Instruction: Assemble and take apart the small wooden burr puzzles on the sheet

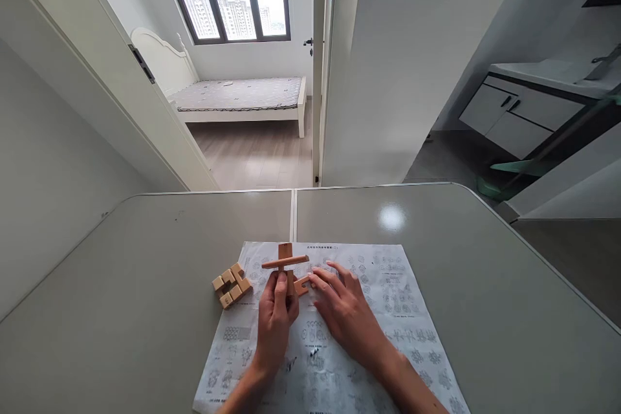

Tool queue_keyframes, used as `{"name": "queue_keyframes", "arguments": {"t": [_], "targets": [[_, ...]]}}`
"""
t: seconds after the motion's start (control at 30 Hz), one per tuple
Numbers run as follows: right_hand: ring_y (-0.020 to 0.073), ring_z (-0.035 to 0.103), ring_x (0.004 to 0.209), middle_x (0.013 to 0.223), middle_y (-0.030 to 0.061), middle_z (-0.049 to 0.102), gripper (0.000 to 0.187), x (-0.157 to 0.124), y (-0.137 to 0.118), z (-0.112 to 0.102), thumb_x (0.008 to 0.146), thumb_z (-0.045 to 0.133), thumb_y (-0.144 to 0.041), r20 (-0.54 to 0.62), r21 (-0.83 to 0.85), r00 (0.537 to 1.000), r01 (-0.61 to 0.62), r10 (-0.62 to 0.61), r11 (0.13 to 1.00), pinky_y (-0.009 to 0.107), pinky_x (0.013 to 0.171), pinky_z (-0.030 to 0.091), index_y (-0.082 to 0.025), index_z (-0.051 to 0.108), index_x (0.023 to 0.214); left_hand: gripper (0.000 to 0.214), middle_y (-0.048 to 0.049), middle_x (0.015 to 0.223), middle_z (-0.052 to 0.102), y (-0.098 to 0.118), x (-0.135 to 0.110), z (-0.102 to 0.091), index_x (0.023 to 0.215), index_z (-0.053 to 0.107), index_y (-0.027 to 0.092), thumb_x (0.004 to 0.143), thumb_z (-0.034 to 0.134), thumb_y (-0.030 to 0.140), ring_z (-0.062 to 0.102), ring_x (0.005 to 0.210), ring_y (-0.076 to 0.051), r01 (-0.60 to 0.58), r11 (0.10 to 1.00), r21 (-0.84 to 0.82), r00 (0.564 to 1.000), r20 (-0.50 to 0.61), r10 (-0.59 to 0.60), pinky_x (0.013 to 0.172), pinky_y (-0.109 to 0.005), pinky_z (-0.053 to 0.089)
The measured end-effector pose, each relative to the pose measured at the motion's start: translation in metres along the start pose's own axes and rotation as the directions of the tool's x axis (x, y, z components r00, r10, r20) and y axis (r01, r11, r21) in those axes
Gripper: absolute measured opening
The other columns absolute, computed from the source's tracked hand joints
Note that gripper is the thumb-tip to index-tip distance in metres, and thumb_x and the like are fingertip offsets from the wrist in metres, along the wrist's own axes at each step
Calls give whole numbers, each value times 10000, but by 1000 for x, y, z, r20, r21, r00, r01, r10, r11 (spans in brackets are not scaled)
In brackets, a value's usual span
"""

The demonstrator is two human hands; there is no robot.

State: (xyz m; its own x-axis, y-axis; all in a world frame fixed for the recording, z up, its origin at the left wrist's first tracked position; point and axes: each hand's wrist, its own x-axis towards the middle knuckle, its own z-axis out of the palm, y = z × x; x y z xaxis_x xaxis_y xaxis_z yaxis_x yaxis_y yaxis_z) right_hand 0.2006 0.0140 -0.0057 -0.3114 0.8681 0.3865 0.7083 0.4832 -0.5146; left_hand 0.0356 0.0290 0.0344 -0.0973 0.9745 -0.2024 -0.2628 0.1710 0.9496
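Observation:
My left hand (277, 317) is closed around a wooden interlocking puzzle (285, 251), held upright above the printed sheet (388, 310). A thin wooden bar (285, 262) runs crosswise near its top, slightly tilted; the lower part is hidden by my fingers. Just right of that hand is a small notched wooden piece (301, 284). The fingertips of my right hand (345, 304) reach its right end, with the fingers bent and apart and the thumb off the piece. Left of the hands, a group of notched wooden blocks (231, 285) rests at the sheet's left edge.
The sheet carries many small puzzle drawings and lies on a glossy grey table (121, 284) with a pale seam. Beyond the table's far edge, a doorway leads to a room with a bed (242, 96). A white cabinet (521, 110) stands at the far right.

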Motion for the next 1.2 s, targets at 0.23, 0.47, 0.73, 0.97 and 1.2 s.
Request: {"name": "queue_keyframes", "arguments": {"t": [0.23, 0.47, 0.73, 0.97, 1.2], "targets": [[324, 573, 1147, 1211, 125, 647, 321, -2, 0, 0, 995, 634, -162, -40, 125, 990, -127, 133, 984, 517, 978, 565, -237, 604, 1305, 427, 108, 594, 287, -3, 3, -2, 820, 470, 220, 936, 633, 597, 200, 476, -59, 33, 999, -30, 999, 12, -33, 429, -159, 230], [280, 607, 997, 1018, 75, 661, 122, 2, 0, -4, 1021, 600, -162, -73, 251, 979, -165, 188, 954, 431, 878, 559, -256, 676, 1041, 453, 101, 597, 294, -3, 5, -4, 777, 431, 221, 954, 604, 599, 220, 486, -62, -2, 1000, -1, 999, 53, 2, 437, -171, 229], [263, 704, 967, 1065, 92, 741, 246, 5, 0, -16, 1023, 630, -478, -98, 694, 857, -306, 506, 652, 390, 880, 559, -235, 669, 1022, 491, 103, 592, 300, -2, 5, -2, 773, 457, 218, 891, 657, 651, 213, 474, -55, 27, 998, 54, 999, 40, -29, 423, -178, 212], [164, 642, 458, 690, 1, 718, 443, 6, 4, -21, 1009, 509, -696, 202, 943, 816, -311, 541, 117, 200, 347, 405, -262, 543, 1093, 428, 114, 496, 319, -6, 7, -8, 827, 535, 201, 954, 592, 606, 214, 431, -61, 54, 998, 17, 967, 249, -57, 434, -203, 214], [65, 486, 535, 784, -17, 644, 398, 11, 6, -23, 880, 798, -576, 302, 950, 764, -289, 571, -116, 168, 464, 397, -245, 696, 1075, 391, 92, 521, 412, -3, 2, -5, 860, 559, 187, 971, 609, 558, 305, 415, -63, 105, 992, 68, 909, 397, -124, 453, -225, 271]]}}
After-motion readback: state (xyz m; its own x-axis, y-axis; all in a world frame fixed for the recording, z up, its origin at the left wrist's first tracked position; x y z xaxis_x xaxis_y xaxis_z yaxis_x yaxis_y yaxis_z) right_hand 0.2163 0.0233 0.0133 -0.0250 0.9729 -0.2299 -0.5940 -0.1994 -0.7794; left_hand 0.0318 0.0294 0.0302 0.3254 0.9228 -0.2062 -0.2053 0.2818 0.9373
